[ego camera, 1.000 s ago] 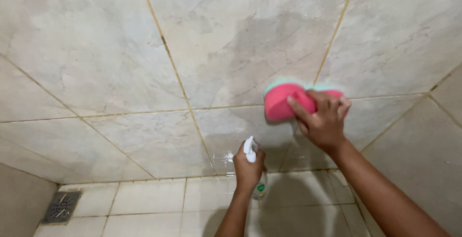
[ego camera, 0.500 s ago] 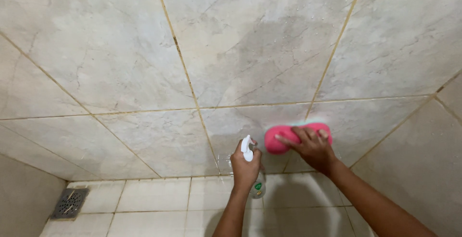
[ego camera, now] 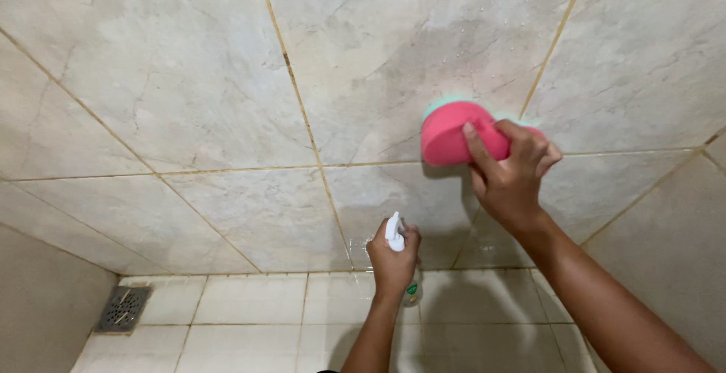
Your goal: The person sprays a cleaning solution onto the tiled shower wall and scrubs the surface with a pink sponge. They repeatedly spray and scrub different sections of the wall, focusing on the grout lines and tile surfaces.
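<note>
Sponge (ego camera: 452, 137) pressed flat on wet wall tile (ego camera: 393, 63), my right hand (ego camera: 512, 176) clamped over it | left hand (ego camera: 393, 259) wrapped around spray bottle (ego camera: 395, 234), low by floor (ego camera: 257, 320) | drain (ego camera: 123, 309) far left

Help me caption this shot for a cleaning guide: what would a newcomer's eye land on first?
First, the bright pink sponge with a green backing, pressed by the right hand against the grey marbled wall tile, right of centre. Below it, the left hand holds a white-nozzled spray bottle near the foot of the wall. A metal floor drain sits in the lower-left corner.
</note>
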